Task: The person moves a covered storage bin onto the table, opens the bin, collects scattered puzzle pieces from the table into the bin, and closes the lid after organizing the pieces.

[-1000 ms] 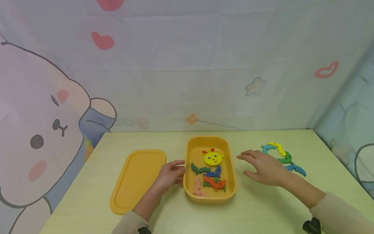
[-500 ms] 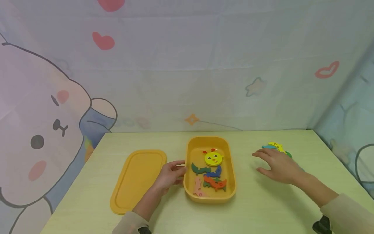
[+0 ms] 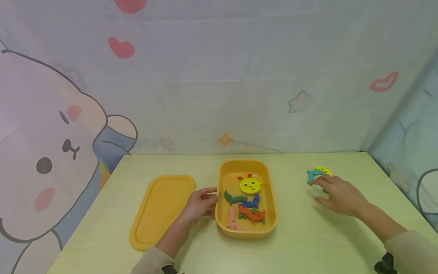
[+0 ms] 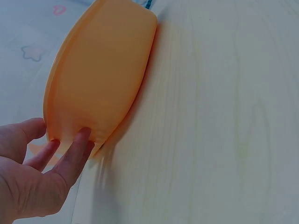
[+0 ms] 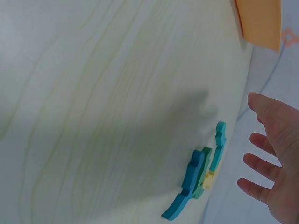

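Bench point(image 3: 297, 243) with a pale cloth point(image 3: 212, 57) behind it

The right hand point(image 3: 340, 195) is over the bench, thumb and fingers apart, nothing in its grip. By its fingertips, on the far side, lies a light blue piece point(image 3: 312, 174), with a yellow piece point(image 3: 322, 169) beside it. Seen from the right wrist, a dark blue piece point(image 5: 183, 185) lies long and slanted next to a green piece point(image 5: 202, 176). The right hand is nearer these four; the left hand point(image 3: 198, 205) touches the side of the yellow tray point(image 3: 246, 234), its grip loose.

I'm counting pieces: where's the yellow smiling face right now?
In the head view, the yellow smiling face lies in the tray just right of the left hand, toward the tray's far end, beyond the blue piece.
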`<state>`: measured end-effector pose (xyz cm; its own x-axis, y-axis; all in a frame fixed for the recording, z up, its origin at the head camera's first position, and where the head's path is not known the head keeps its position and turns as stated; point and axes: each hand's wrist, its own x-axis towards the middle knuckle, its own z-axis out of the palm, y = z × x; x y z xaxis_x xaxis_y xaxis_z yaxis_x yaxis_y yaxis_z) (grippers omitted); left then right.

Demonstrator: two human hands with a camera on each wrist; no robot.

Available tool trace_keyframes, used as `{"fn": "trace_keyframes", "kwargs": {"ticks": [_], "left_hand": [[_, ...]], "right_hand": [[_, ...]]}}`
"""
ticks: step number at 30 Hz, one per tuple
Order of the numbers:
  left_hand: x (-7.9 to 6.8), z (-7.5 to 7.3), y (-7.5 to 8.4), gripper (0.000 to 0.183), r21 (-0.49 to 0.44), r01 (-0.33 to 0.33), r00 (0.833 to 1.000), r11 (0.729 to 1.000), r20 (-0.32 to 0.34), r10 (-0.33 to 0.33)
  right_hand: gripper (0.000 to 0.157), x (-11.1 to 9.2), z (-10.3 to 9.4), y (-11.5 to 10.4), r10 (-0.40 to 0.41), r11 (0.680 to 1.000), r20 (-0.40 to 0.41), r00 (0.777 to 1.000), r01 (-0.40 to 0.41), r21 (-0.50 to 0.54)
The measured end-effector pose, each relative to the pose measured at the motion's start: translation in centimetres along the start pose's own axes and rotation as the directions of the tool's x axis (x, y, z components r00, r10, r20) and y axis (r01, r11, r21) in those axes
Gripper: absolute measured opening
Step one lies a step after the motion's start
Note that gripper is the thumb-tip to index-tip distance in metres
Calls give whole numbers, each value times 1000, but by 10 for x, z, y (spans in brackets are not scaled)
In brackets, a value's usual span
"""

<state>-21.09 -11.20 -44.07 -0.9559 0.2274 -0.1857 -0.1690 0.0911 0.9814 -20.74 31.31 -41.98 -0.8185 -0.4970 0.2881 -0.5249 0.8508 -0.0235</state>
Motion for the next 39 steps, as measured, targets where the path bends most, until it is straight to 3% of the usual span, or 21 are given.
{"fn": "trace_keyframes", "kwargs": {"ticks": [21, 39], "left_hand": [[1, -1, -2, 46, -11, 0, 1000, 1000, 7, 0], [0, 0, -1, 44, 3, -11, 1000, 1000, -9, 11]], "right_hand": [[33, -30, 8, 34, 160, 986, 106, 981, -163, 26], [28, -36, 11, 44, 187, 977, 171, 967, -202, 73]]}}
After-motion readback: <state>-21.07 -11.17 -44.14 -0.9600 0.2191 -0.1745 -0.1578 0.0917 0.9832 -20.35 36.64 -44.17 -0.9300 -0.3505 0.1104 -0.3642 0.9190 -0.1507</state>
